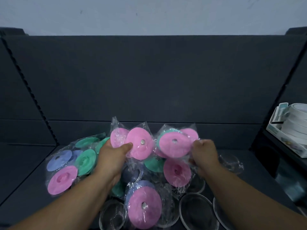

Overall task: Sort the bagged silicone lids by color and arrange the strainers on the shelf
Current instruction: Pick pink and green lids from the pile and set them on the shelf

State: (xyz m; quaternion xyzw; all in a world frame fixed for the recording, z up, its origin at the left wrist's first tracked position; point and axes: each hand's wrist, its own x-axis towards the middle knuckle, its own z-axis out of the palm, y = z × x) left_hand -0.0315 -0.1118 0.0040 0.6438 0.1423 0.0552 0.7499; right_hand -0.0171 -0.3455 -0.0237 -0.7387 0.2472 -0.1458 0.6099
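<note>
A pile of bagged silicone lids lies on the dark shelf [25, 180]. My left hand [111, 155] grips a clear bag with pink lids [139, 145], lifted above the pile. My right hand [205, 156] grips another bag with pink lids and a green one [174, 146] beside it. Below lie a pink lid [177, 172], a pink lid over a blue one [144, 208], and to the left a pink lid [62, 180], green lids [85, 161] and blue lids [58, 161]. Round mesh strainers [196, 211] in clear wrap lie at the front right.
The shelf has a dark back panel [149, 77] and side dividers. On the right, beyond a divider, stands a white box of stacked white rolls [292, 128]. More wrapped strainers [230, 161] lie right of my right hand, and another strainer [113, 216] at the front.
</note>
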